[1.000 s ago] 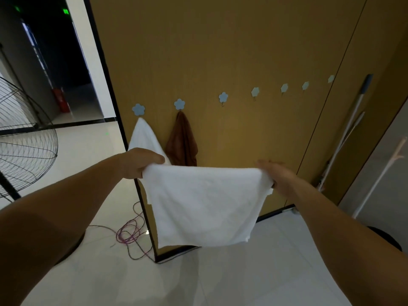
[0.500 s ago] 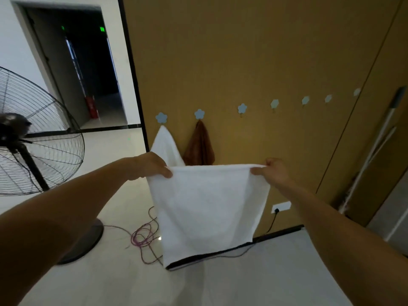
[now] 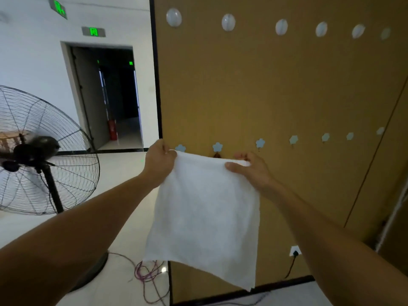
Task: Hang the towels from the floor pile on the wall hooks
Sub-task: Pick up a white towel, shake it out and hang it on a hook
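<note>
A white towel [image 3: 205, 219] hangs spread in front of me, held by its top edge. My left hand [image 3: 160, 161] pinches its top left corner and my right hand [image 3: 250, 167] grips its top right corner. Behind it runs a row of pale blue flower-shaped hooks [image 3: 260, 142] on the tan wall [image 3: 265, 89]. The first hook [image 3: 180, 148] sits just right of my left hand. Only the tip of a brown towel [image 3: 217, 154] shows under the second hook [image 3: 217, 146]. The white towel hides whatever hangs lower down.
A standing fan [image 3: 33, 151] is at the left, its base beside loose purple cables [image 3: 148, 272] on the floor. A dark doorway [image 3: 114, 96] opens beyond. A wall socket [image 3: 295, 251] with a black plug sits low right. Round white hooks [image 3: 228, 22] line the wall's top.
Both hands have lifted the white towel up to hook height and drawn closer together. The view has tilted up, and the towel now covers the hanging white and brown towels.
</note>
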`<state>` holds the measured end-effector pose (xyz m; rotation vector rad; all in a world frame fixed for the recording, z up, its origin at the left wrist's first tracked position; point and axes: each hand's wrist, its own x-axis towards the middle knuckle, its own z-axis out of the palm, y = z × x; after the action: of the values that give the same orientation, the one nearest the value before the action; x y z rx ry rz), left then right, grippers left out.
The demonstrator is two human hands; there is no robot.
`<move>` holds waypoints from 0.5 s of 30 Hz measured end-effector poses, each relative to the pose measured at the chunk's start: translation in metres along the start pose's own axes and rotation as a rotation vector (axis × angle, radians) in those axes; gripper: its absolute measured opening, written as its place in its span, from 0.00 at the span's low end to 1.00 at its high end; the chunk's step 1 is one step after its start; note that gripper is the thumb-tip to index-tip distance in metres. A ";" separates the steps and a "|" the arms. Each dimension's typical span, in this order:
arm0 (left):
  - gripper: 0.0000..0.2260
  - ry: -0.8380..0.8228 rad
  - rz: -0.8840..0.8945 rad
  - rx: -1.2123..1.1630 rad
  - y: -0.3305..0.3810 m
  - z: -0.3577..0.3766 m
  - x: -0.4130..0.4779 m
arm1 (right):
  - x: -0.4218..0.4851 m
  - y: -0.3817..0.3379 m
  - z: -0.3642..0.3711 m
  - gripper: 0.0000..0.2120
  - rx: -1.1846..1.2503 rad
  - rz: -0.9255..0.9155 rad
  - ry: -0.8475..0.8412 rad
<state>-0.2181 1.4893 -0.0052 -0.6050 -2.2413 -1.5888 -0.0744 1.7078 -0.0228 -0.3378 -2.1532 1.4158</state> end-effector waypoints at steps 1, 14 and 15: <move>0.09 0.001 0.030 0.015 0.001 -0.003 0.008 | 0.008 -0.006 0.004 0.13 -0.014 -0.004 -0.046; 0.21 -0.416 0.419 0.106 0.027 -0.029 0.165 | 0.149 -0.096 0.074 0.10 0.072 -0.256 0.197; 0.20 -0.392 0.427 0.080 0.028 -0.031 0.179 | 0.159 -0.104 0.076 0.09 0.057 -0.271 0.182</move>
<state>-0.3564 1.4952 0.1161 -1.3650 -2.2122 -1.2412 -0.2395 1.6819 0.0948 -0.1408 -1.9259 1.2403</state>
